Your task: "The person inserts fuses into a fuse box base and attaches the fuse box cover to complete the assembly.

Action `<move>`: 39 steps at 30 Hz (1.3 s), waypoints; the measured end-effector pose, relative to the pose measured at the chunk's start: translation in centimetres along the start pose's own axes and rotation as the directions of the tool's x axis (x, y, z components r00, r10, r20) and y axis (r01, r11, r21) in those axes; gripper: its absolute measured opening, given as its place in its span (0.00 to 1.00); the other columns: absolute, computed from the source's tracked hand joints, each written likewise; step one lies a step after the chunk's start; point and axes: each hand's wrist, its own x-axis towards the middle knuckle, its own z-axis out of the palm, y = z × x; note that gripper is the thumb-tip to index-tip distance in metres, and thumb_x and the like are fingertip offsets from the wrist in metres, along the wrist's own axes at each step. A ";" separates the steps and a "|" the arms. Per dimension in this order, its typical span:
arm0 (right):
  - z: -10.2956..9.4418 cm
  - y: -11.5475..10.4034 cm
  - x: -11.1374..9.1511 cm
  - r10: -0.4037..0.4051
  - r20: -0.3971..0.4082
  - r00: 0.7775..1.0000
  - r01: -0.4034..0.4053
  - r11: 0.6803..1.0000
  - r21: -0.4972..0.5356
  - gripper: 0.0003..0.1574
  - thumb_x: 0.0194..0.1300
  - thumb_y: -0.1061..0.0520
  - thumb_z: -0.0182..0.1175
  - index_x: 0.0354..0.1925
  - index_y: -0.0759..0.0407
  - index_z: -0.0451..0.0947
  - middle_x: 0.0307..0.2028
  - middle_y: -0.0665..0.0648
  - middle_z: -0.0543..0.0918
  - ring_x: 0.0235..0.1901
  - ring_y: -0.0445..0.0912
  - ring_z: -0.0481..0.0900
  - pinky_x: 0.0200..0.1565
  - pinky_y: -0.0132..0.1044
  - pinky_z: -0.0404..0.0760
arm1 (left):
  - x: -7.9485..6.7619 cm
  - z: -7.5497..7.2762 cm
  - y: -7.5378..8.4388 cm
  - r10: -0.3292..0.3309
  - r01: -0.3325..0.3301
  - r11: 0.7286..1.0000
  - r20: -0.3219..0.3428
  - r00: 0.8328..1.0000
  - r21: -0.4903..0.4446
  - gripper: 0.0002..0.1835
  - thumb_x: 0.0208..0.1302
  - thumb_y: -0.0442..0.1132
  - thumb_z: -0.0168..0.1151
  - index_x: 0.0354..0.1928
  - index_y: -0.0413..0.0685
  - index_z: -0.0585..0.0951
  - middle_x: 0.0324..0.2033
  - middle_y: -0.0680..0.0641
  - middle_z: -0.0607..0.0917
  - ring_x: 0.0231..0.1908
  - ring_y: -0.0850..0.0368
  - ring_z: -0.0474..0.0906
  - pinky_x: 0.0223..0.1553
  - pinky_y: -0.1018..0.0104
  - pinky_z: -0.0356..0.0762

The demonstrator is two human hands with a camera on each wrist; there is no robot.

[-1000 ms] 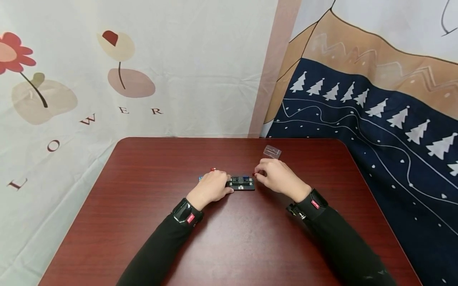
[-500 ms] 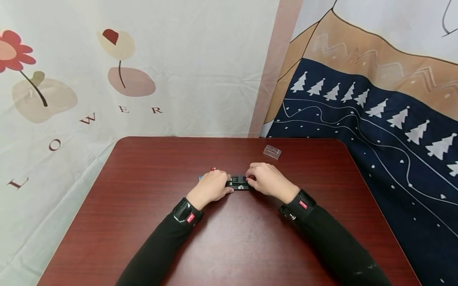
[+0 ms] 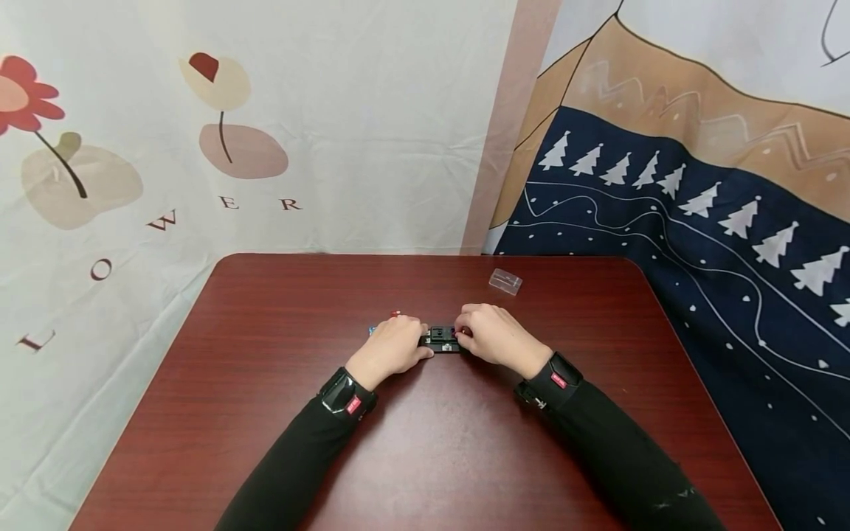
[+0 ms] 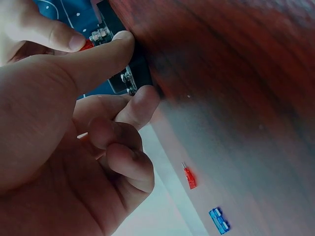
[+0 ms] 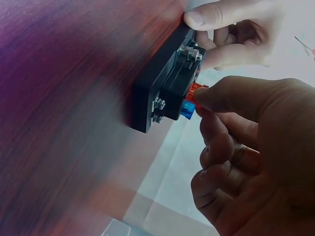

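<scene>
In the head view a black fuse block (image 3: 443, 335) lies on the table between both hands. My left hand (image 3: 392, 345) grips its left end, thumb on the near edge and fingers at the far one. My right hand (image 3: 499, 335) pinches a red blade fuse (image 5: 193, 92) between thumb and index finger, at the top of the block's raised holder. Right beside it a blue blade fuse (image 5: 187, 110) sits in the holder. Metal terminal screws (image 5: 158, 103) show along the block's side. The red fuse's lower end is hidden in the right wrist view.
A loose red blade fuse (image 4: 189, 177) and a blue blade fuse (image 4: 219, 220) lie on the table beyond the left hand. A small clear plastic box (image 3: 505, 282) stands farther back, right of the block. Patterned cloth (image 3: 372, 147) hangs behind the table (image 3: 425, 457).
My right hand has moved left from beside the block onto its right part, carrying the red blade fuse to the holder. The left hand keeps its grip in place.
</scene>
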 end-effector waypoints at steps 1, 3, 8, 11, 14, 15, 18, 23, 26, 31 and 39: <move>0.1 0.0 0.0 -0.005 0.000 1.000 0.005 1.000 -0.007 0.04 0.65 0.58 0.68 0.35 0.51 0.91 0.30 0.47 0.79 0.27 0.41 0.76 0.32 0.39 0.79 | 0.0 0.0 0.0 0.002 -0.002 1.000 -0.002 1.000 0.000 0.18 0.66 0.54 0.72 0.47 0.48 0.89 0.37 0.47 0.88 0.36 0.52 0.83 0.37 0.52 0.85; 0.2 0.1 0.0 -0.016 -0.001 1.000 0.016 1.000 -0.022 0.05 0.65 0.58 0.68 0.34 0.51 0.90 0.30 0.47 0.78 0.27 0.41 0.75 0.31 0.39 0.78 | 0.0 0.0 0.0 0.005 -0.005 1.000 -0.007 1.000 0.002 0.17 0.65 0.53 0.73 0.46 0.48 0.89 0.36 0.47 0.88 0.36 0.52 0.83 0.37 0.52 0.85; 0.4 0.1 0.0 -0.034 -0.008 0.999 0.034 0.999 -0.031 0.06 0.65 0.59 0.67 0.31 0.50 0.88 0.29 0.46 0.77 0.25 0.40 0.74 0.30 0.37 0.77 | -0.1 -0.1 0.1 0.000 0.000 1.000 -0.002 1.000 0.005 0.19 0.66 0.54 0.72 0.49 0.48 0.89 0.40 0.46 0.89 0.39 0.51 0.85 0.39 0.50 0.86; 0.3 0.1 0.1 -0.030 -0.009 1.000 0.030 0.999 -0.021 0.06 0.65 0.59 0.67 0.32 0.51 0.89 0.29 0.47 0.78 0.26 0.40 0.74 0.30 0.37 0.77 | -0.1 -0.1 0.1 -0.004 0.004 1.000 0.002 1.000 0.005 0.19 0.66 0.54 0.72 0.50 0.48 0.89 0.40 0.46 0.89 0.40 0.50 0.85 0.40 0.50 0.86; 0.3 0.0 0.2 -0.025 -0.005 1.000 0.025 0.999 -0.020 0.06 0.64 0.59 0.67 0.31 0.51 0.88 0.28 0.46 0.77 0.26 0.40 0.74 0.30 0.38 0.78 | -0.2 -0.2 0.1 -0.004 0.004 1.000 -0.002 1.000 0.003 0.19 0.66 0.53 0.72 0.48 0.47 0.89 0.39 0.46 0.89 0.39 0.50 0.85 0.39 0.50 0.86; 0.3 0.0 0.2 -0.025 -0.003 1.000 0.025 0.999 -0.019 0.06 0.63 0.59 0.67 0.30 0.51 0.88 0.28 0.46 0.76 0.26 0.40 0.74 0.30 0.39 0.78 | -0.2 -0.2 0.1 -0.004 0.004 1.000 -0.003 1.000 0.004 0.18 0.66 0.53 0.72 0.48 0.47 0.89 0.39 0.46 0.89 0.38 0.50 0.85 0.39 0.50 0.86; 0.3 -0.2 0.4 -0.030 0.001 1.000 0.030 0.999 -0.014 0.06 0.62 0.59 0.68 0.28 0.51 0.86 0.27 0.46 0.75 0.25 0.42 0.74 0.30 0.40 0.78 | -0.3 -0.3 0.2 -0.005 0.005 1.000 -0.007 1.000 0.006 0.18 0.65 0.53 0.73 0.47 0.47 0.89 0.39 0.46 0.89 0.39 0.49 0.85 0.39 0.49 0.87; 0.4 -0.2 0.4 -0.023 -0.001 1.000 0.023 1.000 -0.007 0.06 0.63 0.60 0.68 0.29 0.51 0.86 0.27 0.46 0.76 0.26 0.43 0.76 0.31 0.42 0.80 | -0.2 -0.3 0.2 -0.008 0.008 1.000 -0.009 1.000 0.014 0.18 0.65 0.54 0.72 0.46 0.47 0.88 0.38 0.46 0.89 0.40 0.48 0.86 0.40 0.48 0.87; 0.6 -0.1 0.2 -0.007 -0.010 1.000 0.007 1.000 -0.004 0.05 0.64 0.59 0.67 0.31 0.52 0.87 0.30 0.47 0.78 0.28 0.42 0.78 0.33 0.42 0.82 | -0.2 -0.3 0.2 -0.006 0.006 1.000 -0.005 1.000 0.016 0.19 0.66 0.54 0.72 0.47 0.47 0.88 0.38 0.46 0.89 0.40 0.49 0.86 0.41 0.48 0.87; 1.1 0.2 -0.3 0.016 -0.026 1.000 -0.015 0.999 0.031 0.03 0.66 0.58 0.68 0.36 0.53 0.88 0.34 0.48 0.81 0.30 0.42 0.80 0.34 0.41 0.83 | -0.2 -0.3 0.1 -0.007 0.007 1.000 0.000 1.000 0.014 0.19 0.66 0.54 0.72 0.48 0.47 0.89 0.39 0.46 0.89 0.40 0.49 0.85 0.41 0.49 0.86; 0.9 1.1 -1.0 0.023 -0.024 0.999 -0.021 0.997 0.074 0.05 0.67 0.54 0.70 0.41 0.51 0.90 0.37 0.47 0.84 0.33 0.41 0.81 0.36 0.39 0.82 | 0.0 0.0 0.1 -0.007 0.007 1.000 0.004 1.000 0.008 0.19 0.66 0.54 0.72 0.49 0.48 0.89 0.39 0.46 0.89 0.39 0.50 0.85 0.40 0.49 0.86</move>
